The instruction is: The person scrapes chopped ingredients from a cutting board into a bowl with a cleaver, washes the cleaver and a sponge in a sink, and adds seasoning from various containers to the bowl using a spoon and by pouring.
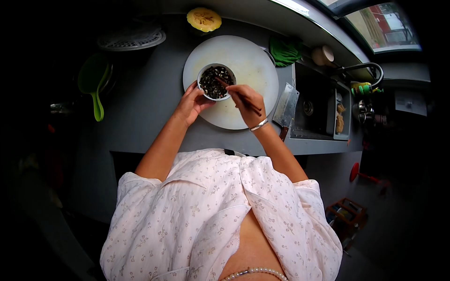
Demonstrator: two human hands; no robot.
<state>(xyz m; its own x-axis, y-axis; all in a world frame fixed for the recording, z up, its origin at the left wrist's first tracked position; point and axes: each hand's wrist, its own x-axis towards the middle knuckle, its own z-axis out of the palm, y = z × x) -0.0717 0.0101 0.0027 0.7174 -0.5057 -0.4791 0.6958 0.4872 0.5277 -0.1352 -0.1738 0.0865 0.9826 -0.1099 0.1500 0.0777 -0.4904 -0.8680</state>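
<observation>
A small white bowl (217, 99) stands over the round white cutting board (257, 61). In it lies a dark chopped mixture (211, 77) with pale bits. My left hand (191, 103) is curled round the bowl's near left side, the thumb at its near edge and the fingers along its left wall. In my right hand (247, 97) a pair of reddish-brown chopsticks (222, 82) is gripped, tips down in the mixture. Their back ends stick out below my palm. Whether the bowl rests on the board or is slightly lifted, I cannot tell.
A cleaver (286, 107) lies right of the board, beside the dark sink (309, 89) with its faucet (375, 68). Behind the board sit a cut yellow melon or squash (204, 19) and a green cloth (285, 50). A green ladle-like strainer (96, 86) is at the left.
</observation>
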